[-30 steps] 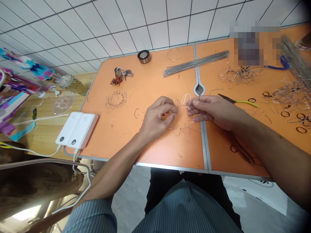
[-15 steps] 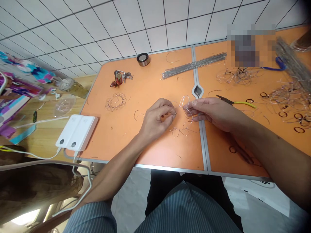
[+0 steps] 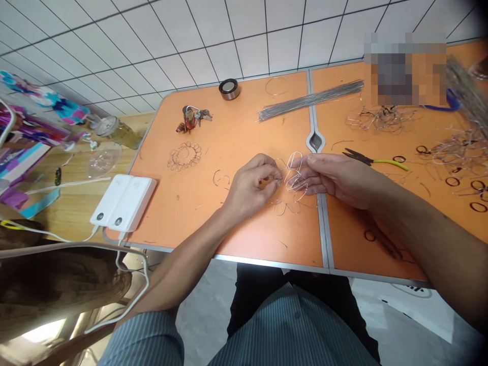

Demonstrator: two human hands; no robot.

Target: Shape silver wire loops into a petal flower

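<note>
My left hand (image 3: 254, 185) pinches the left side of a thin wire piece bent into petal-like loops (image 3: 293, 175). Opposite it, my right hand (image 3: 331, 175) holds the same wire piece between thumb and fingers, its palm turned partly up. More loops hang below the hands, close above the orange table (image 3: 244, 239). A finished-looking ring of small wire loops (image 3: 184, 156) lies to the left, and a short curled wire (image 3: 221, 178) rests beside my left hand. Pliers with yellow handles (image 3: 375, 158) lie just beyond my right forearm.
A bundle of straight wires (image 3: 310, 100) lies at the back, near a roll of tape (image 3: 229, 89) and a bunch of keys (image 3: 193, 118). Tangled wire (image 3: 385, 119) and dark rings (image 3: 453, 181) spread over the right side. A white power bank (image 3: 124, 202) with cables sits at the left edge.
The wire loops between my hands have shifted and now lie across the right fingers. Both hands stay close together. The whole view has moved slightly.
</note>
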